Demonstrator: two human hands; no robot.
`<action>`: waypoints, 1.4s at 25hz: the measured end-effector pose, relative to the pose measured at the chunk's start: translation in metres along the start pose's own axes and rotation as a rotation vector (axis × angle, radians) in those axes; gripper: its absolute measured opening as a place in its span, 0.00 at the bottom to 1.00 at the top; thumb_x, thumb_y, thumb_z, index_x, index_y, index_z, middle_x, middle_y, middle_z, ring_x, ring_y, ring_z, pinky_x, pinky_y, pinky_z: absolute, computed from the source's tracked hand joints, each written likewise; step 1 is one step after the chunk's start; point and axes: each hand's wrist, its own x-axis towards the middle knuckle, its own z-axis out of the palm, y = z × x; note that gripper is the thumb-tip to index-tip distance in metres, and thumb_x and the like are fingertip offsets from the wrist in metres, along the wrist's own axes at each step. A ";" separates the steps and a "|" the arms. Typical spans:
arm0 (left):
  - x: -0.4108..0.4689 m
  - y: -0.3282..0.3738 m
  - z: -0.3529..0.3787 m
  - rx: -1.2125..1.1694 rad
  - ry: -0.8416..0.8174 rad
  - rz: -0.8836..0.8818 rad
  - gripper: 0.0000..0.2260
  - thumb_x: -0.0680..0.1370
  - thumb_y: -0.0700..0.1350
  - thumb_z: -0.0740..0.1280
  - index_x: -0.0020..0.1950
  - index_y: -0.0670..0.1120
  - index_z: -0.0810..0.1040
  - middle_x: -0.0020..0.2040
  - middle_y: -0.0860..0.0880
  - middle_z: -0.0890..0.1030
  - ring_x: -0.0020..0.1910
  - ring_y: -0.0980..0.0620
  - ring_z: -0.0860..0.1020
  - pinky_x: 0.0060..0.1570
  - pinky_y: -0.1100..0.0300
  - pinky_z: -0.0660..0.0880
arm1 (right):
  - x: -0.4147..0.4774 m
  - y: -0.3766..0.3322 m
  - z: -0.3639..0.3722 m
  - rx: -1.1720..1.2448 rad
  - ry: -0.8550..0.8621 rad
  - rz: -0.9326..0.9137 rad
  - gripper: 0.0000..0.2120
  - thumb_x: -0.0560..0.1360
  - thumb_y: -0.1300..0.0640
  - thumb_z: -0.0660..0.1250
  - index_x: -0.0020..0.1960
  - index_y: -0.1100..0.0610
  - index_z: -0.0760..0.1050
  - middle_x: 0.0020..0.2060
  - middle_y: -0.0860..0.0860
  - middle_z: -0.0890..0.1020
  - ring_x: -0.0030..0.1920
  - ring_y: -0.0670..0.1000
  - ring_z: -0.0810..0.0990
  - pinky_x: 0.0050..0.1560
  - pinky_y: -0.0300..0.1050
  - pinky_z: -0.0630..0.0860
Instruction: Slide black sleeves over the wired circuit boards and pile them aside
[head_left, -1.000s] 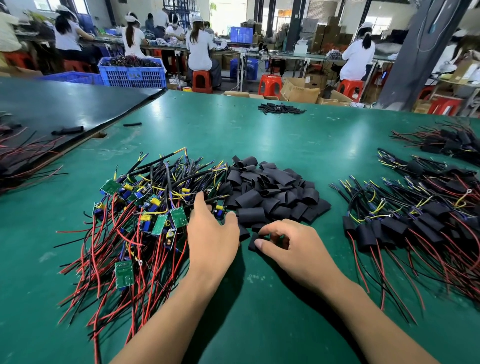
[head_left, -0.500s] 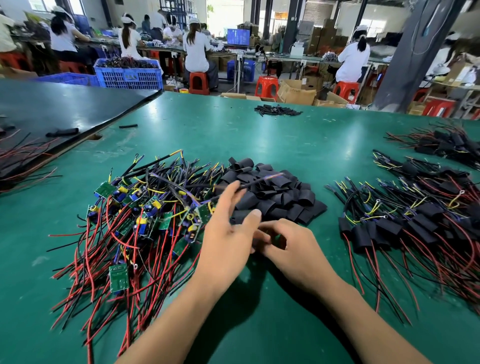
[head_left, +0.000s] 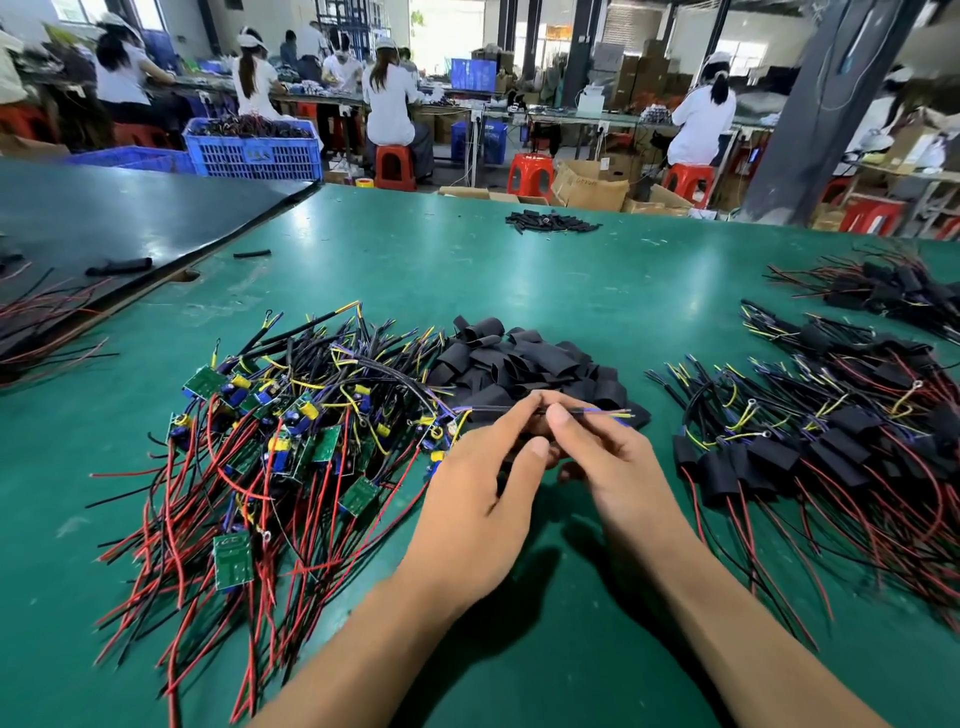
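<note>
A heap of green circuit boards (head_left: 291, 441) with red, black and yellow wires lies at the left on the green table (head_left: 519, 270). Behind my hands is a pile of loose black sleeves (head_left: 519, 364). Sleeved boards (head_left: 810, 457) lie piled at the right. My left hand (head_left: 483, 493) and my right hand (head_left: 608, 457) meet in front of the sleeve pile. Both pinch a thin wire bundle (head_left: 602, 413) that runs from the board heap, its yellow and blue tips sticking out to the right. A black sleeve (head_left: 506, 475) shows between my hands, mostly hidden.
More sleeved boards (head_left: 883, 291) lie at the far right, and a small cluster of black pieces (head_left: 550, 222) lies far back. A black mat (head_left: 104, 228) with red wires covers the left. Blue crates (head_left: 254, 148), red stools and seated workers fill the background.
My left hand lifted off the board heap and drew a wire bundle to the right. My right hand rose from the table and now pinches that bundle with it.
</note>
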 end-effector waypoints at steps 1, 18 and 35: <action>0.000 -0.003 0.000 0.033 0.018 -0.013 0.17 0.83 0.49 0.60 0.72 0.60 0.71 0.59 0.64 0.80 0.59 0.60 0.78 0.59 0.67 0.71 | 0.001 -0.002 -0.001 -0.036 0.026 -0.036 0.08 0.77 0.50 0.67 0.51 0.45 0.85 0.45 0.49 0.87 0.40 0.45 0.82 0.42 0.35 0.76; 0.007 -0.017 -0.019 0.595 0.439 -0.121 0.13 0.70 0.46 0.77 0.49 0.48 0.76 0.49 0.49 0.78 0.47 0.43 0.76 0.45 0.49 0.72 | 0.004 -0.022 -0.003 0.631 0.003 0.089 0.12 0.76 0.54 0.64 0.52 0.55 0.85 0.59 0.57 0.84 0.60 0.55 0.83 0.52 0.44 0.82; 0.007 -0.016 -0.019 0.362 0.646 0.014 0.06 0.78 0.46 0.66 0.52 0.45 0.76 0.56 0.49 0.75 0.56 0.48 0.70 0.54 0.57 0.60 | 0.006 -0.014 -0.007 0.464 0.055 0.046 0.15 0.75 0.54 0.66 0.59 0.59 0.80 0.57 0.59 0.84 0.58 0.56 0.84 0.54 0.44 0.81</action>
